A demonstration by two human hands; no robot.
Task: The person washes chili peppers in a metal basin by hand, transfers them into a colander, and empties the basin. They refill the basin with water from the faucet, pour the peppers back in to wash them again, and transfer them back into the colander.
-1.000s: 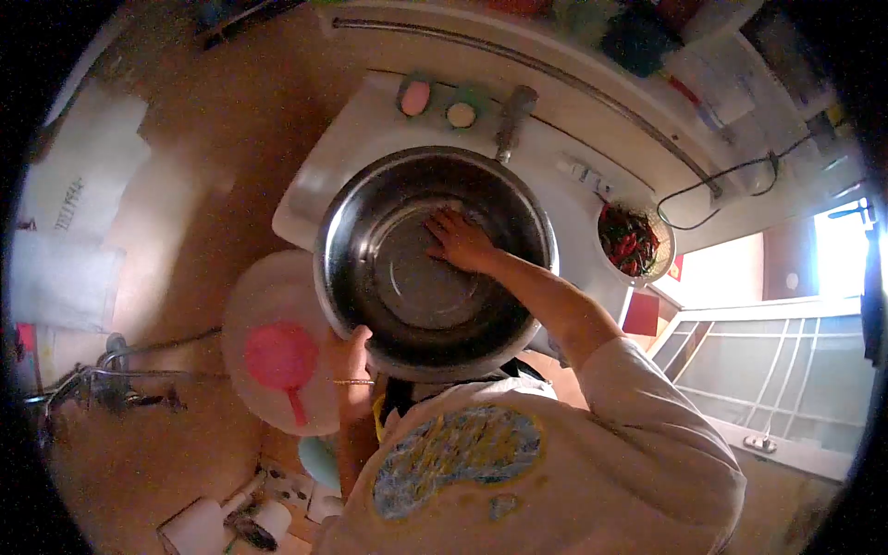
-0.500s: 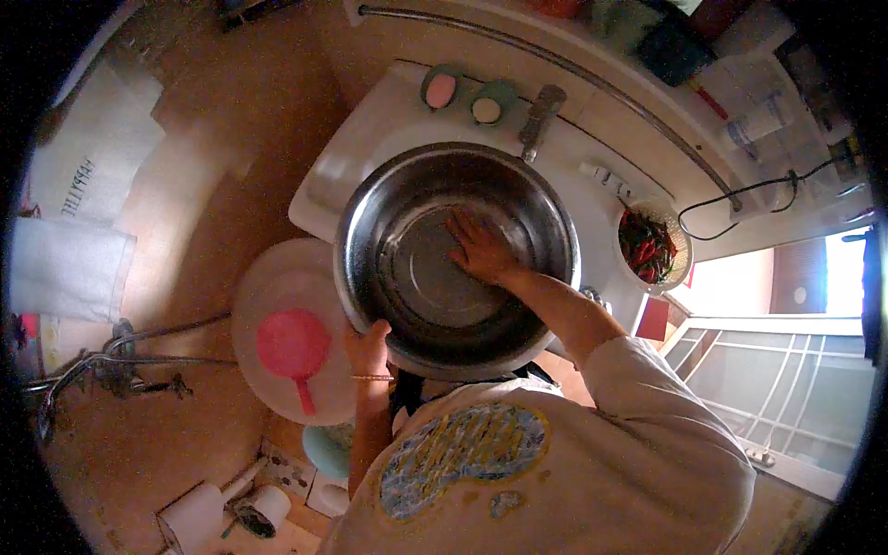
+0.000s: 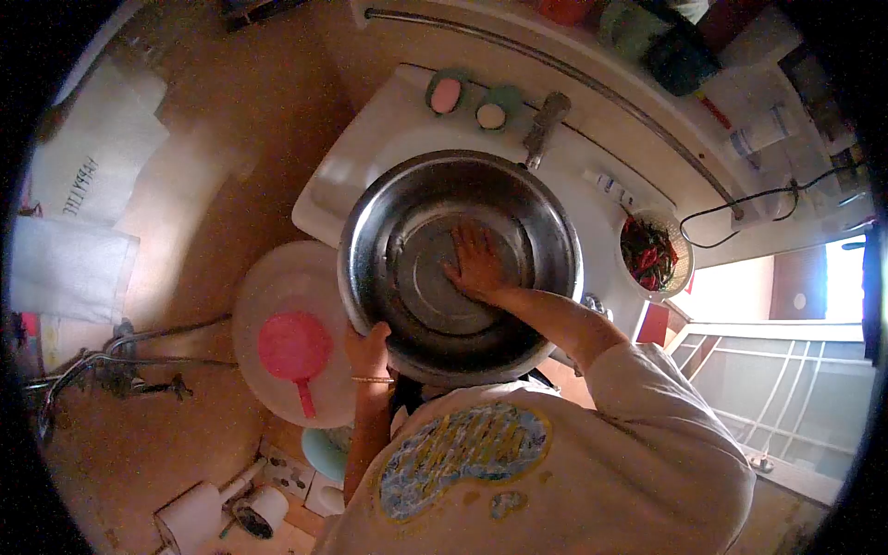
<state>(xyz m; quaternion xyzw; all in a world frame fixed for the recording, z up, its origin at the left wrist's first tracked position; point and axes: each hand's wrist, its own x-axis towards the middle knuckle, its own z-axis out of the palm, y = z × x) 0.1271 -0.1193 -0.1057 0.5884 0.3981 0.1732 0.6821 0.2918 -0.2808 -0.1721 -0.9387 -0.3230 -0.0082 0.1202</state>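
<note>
A large stainless steel basin (image 3: 370, 208) sits over the white sink, its inside facing me. My right hand (image 3: 479, 266) is inside it, laid on the bottom with the fingers spread and nothing held. At the lower left of the basin, my left hand (image 3: 368, 350) grips the rim, its thumb showing and the other fingers hidden. Just beyond the far rim is the faucet (image 3: 546, 129).
A pink dipper (image 3: 294, 347) lies on a pale round tub (image 3: 254, 398) at left. Soap dishes (image 3: 449, 92) stand on the sink (image 3: 324, 185). A white colander (image 3: 683, 268) at right holds red and green chili peppers (image 3: 652, 254). A black cable (image 3: 712, 242) hangs nearby.
My right hand has slid a little toward me over the basin's bottom. My left hand keeps its grip on the rim. The whole view has shifted slightly.
</note>
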